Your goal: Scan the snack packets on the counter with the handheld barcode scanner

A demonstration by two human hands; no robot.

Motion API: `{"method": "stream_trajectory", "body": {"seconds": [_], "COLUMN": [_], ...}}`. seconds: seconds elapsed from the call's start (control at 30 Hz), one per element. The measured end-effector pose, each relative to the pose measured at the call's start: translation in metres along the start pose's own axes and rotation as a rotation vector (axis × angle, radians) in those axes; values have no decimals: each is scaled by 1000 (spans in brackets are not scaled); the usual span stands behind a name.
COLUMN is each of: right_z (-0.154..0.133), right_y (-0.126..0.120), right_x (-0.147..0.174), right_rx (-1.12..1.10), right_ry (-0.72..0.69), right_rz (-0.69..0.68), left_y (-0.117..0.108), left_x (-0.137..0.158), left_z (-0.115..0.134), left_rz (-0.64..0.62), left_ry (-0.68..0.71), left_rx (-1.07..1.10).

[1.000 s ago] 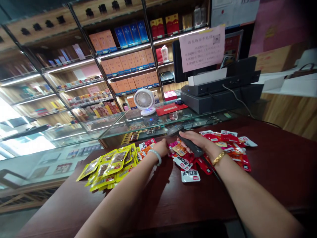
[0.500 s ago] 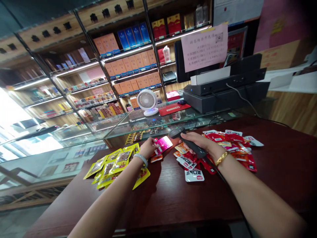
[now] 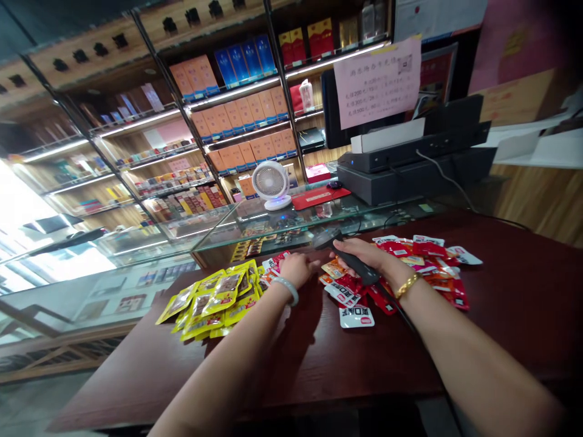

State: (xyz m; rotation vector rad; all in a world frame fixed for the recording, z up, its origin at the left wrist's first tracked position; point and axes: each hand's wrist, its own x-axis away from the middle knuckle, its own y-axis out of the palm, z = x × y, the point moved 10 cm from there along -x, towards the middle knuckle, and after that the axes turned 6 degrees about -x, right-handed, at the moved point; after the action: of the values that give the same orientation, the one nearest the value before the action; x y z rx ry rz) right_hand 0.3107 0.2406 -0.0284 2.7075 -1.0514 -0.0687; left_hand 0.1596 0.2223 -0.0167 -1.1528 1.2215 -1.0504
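Observation:
My right hand [image 3: 359,255] is wrapped round the handle of a black barcode scanner [image 3: 362,268], its head pointing left and its cable running down along my forearm. My left hand [image 3: 299,270], with a pale bangle at the wrist, is a little left of the scanner head. Its fingers stretch to the right and I see nothing in them. Just behind it, a red and white snack packet [image 3: 274,262] lies beside a pile of yellow snack packets [image 3: 218,300]. Red, orange and white snack packets [image 3: 428,255] are spread under and beyond my right hand; one white packet [image 3: 356,317] lies nearest me.
Beyond the dark red wooden table [image 3: 291,364] is a glass display counter [image 3: 255,224] with a white fan [image 3: 271,182] and a red mat [image 3: 321,197]. A black cash register machine [image 3: 410,161] stands at the back right. Stocked shelves [image 3: 241,115] line the wall.
My left hand has let go of a pink packet by the yellow pile and moved right with fingers extended. The scanner's red light no longer shows. My right hand has hardly moved.

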Motion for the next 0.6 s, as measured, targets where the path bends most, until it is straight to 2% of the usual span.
{"method": "stream_trajectory", "body": {"seconds": [0.13,0.23,0.4,0.5,0.6], "right_z": [3,3,-1,0,2], "right_y": [-4,-5,5,16,25], "right_x": [-1,-2,2,4,6], "right_rx": [23,46,71,94,101], "right_ry": [6,0,0,22,39], "right_rz": [13,14,-23,-69,-108], "left_y": [40,45,22,17,14], "left_x": [-18,-28,-29,-23,-17], "left_z": [24,20,-33,-68,-89], "left_rz": [-143,-94,105,133,141], "left_ry": [-79,-124,-251,-346,-382], "left_rx": [191,355,485,532,524]}}
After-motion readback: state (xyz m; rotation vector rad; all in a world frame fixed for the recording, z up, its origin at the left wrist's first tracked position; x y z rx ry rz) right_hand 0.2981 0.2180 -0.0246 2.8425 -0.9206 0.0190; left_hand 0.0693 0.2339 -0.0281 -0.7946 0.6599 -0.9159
